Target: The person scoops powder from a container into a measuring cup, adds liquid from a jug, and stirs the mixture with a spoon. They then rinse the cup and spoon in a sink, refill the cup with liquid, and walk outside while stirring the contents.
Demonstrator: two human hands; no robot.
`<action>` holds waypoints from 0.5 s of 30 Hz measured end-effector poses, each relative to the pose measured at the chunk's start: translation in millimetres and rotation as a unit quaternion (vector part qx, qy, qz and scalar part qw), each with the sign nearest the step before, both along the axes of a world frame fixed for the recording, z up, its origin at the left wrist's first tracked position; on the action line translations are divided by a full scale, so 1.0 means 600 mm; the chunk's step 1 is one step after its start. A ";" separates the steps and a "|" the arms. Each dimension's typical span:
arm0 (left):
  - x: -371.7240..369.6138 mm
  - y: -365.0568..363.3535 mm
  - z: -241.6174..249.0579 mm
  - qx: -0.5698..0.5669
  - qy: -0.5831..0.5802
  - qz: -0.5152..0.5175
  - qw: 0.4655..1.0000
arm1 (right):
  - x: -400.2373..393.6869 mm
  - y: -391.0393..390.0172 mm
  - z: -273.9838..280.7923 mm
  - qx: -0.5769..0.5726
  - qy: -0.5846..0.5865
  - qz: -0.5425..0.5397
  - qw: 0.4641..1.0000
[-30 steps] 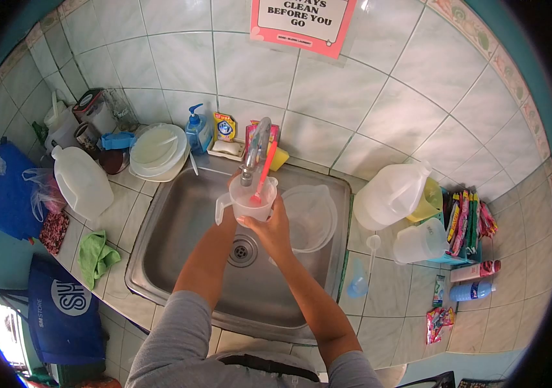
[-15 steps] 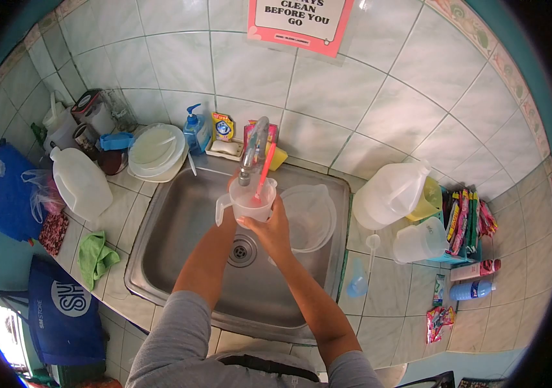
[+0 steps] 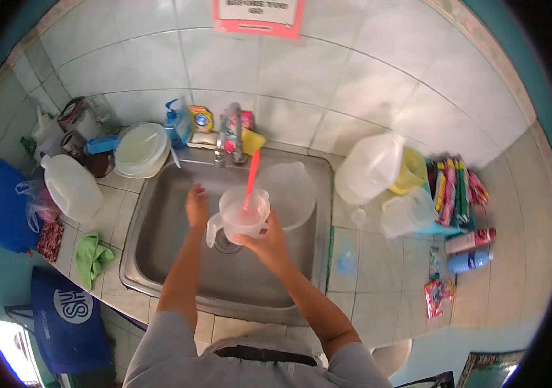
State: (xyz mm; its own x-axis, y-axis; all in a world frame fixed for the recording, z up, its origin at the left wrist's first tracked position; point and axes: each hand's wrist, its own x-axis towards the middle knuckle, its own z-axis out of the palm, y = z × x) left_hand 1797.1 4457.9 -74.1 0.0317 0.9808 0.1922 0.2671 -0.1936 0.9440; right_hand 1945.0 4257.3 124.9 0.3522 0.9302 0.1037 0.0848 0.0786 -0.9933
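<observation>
My right hand (image 3: 268, 244) grips a translucent plastic measuring cup (image 3: 237, 225) over the sink, fingers around its right side. A pinkish-red utensil (image 3: 252, 178) stands upright in the cup, its lower end hidden in cloudy contents. My left hand (image 3: 197, 205) is to the left of the cup, apart from it, with nothing in it and its slightly blurred fingers loosely spread. Behind the cup rises the metal faucet (image 3: 232, 132). A clear plastic pitcher or bowl (image 3: 292, 194) lies in the sink just right of the cup.
The steel sink (image 3: 159, 258) fills the middle. Stacked plates (image 3: 141, 149), a white jug (image 3: 72, 189) and a green cloth (image 3: 91, 257) are on the left. A large translucent jug (image 3: 366, 169), a plastic container (image 3: 408, 213) and a basket of sachets (image 3: 454, 194) stand on the right.
My left hand has come away from behind the cup and moved left. My right hand has lowered the cup, bringing it away from the faucet. The view has shifted.
</observation>
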 end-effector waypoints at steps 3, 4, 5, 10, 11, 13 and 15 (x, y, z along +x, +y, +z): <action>-0.023 -0.117 0.102 -0.037 -0.116 0.024 0.992 | 0.018 -0.096 -0.008 0.031 -0.013 0.014 0.999; -0.023 -0.152 0.128 -0.040 -0.119 0.014 0.992 | 0.026 -0.134 -0.008 0.005 -0.029 0.007 1.000; -0.022 -0.188 0.151 -0.043 -0.120 0.005 0.992 | 0.033 -0.174 -0.007 -0.023 -0.043 0.001 0.999; 0.006 -0.371 0.222 -0.075 -0.094 -0.203 0.972 | 0.076 -0.346 -0.057 -0.089 -0.085 -0.065 0.990; 0.015 -0.404 0.225 -0.091 -0.088 -0.246 0.961 | 0.075 -0.376 -0.078 -0.092 -0.076 -0.128 0.985; 0.040 -0.459 0.205 -0.090 -0.041 -0.320 0.942 | 0.098 -0.417 -0.106 -0.096 -0.096 -0.172 0.976; 0.072 -0.513 0.204 -0.095 0.001 -0.385 0.918 | 0.114 -0.447 -0.155 -0.077 -0.093 -0.223 0.967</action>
State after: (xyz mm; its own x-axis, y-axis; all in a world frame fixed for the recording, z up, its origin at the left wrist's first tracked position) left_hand 1840.6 4149.9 48.4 0.7303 0.6829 0.0190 0.1217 -0.1575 0.9800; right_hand 2013.4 3989.1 31.8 0.7101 0.6999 0.0770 0.2555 -0.1542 -0.9544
